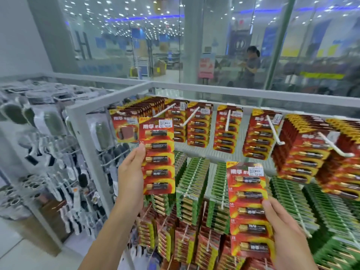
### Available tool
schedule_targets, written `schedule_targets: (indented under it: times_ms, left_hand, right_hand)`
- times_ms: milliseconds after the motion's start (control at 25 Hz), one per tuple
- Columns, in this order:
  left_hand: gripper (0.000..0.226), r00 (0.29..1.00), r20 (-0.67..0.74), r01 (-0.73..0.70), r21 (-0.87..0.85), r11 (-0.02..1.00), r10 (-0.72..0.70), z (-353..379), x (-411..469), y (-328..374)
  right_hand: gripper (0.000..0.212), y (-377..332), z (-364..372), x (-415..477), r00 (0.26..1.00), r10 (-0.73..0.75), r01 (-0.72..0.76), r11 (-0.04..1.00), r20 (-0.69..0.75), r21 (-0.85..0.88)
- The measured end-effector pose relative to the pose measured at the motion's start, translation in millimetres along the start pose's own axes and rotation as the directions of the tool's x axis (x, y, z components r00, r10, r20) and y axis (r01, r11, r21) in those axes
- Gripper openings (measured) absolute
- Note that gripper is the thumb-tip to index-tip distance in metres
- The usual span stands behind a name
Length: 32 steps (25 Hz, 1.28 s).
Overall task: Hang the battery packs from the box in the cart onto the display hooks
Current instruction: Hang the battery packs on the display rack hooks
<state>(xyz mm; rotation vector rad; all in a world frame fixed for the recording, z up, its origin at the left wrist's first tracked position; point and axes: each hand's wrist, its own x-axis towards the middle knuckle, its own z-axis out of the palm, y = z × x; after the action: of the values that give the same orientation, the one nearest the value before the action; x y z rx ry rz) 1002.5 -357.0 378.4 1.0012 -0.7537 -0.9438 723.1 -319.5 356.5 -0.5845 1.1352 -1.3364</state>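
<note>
Your left hand (132,172) holds a long red-and-yellow card strip of five batteries (158,158) upright by its left edge. The thumb lies on the front of the card and the fingers are hidden behind it, so the grip is a pinch on the strip. The top of this strip, with its white price sticker, is raised to the upper row of the grey metal display frame (109,98), just below the tip of a bare white display hook (167,111). Blur makes it hard to tell whether card and hook touch.

Your right hand (286,236) holds a second red battery strip (248,195) lower down and to the right. It pinches the strip at its right edge, thumb on the front. This strip hangs in front of the rows of green battery packs (191,184) and is well apart from the upper hooks.

More red packs already hang along the top row, thinly in the middle and thickly stacked at the right (303,149). To the left is a blurred wire rack of brushes (39,133). Behind the display is a glass wall (214,45), with a person (251,63) standing beyond it.
</note>
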Motion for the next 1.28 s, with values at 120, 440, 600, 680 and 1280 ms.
schedule_targets:
  times_ms: [120, 440, 600, 680, 1280]
  left_hand:
    - [0.033, 0.999, -0.035, 0.004, 0.011, 1.0, -0.004, -7, 20, 5]
    - [0.033, 0.994, -0.004, 0.108, 0.062, 0.992, -0.108, -22, 58, 4]
    - [0.037, 0.983, 0.061, 0.171, 0.05, 0.984, -0.174, -11, 88, -2]
    - [0.039, 0.976, 0.078, 0.203, 0.037, 0.978, -0.205, 7, 109, -13]
    - [0.038, 0.995, -0.058, 0.086, 0.114, 0.99, -0.079, 60, 204, -73]
  right_hand:
    - [0.04, 1, 15, 5, 1.0, 0.001, -0.001, 1.0, -0.012, 0.011]
    - [0.01, 5, 40, 11, 1.0, 0.013, -0.013, 1.0, -0.003, -0.021]
    - [0.012, 8, 44, 12, 0.999, 0.005, -0.004, 1.0, -0.038, 0.019]
    - [0.009, 7, 41, 10, 0.998, 0.0, 0.002, 1.0, -0.064, 0.029]
    - [0.022, -29, 18, -13, 0.943, -0.278, 0.267, 0.96, -0.181, -0.083]
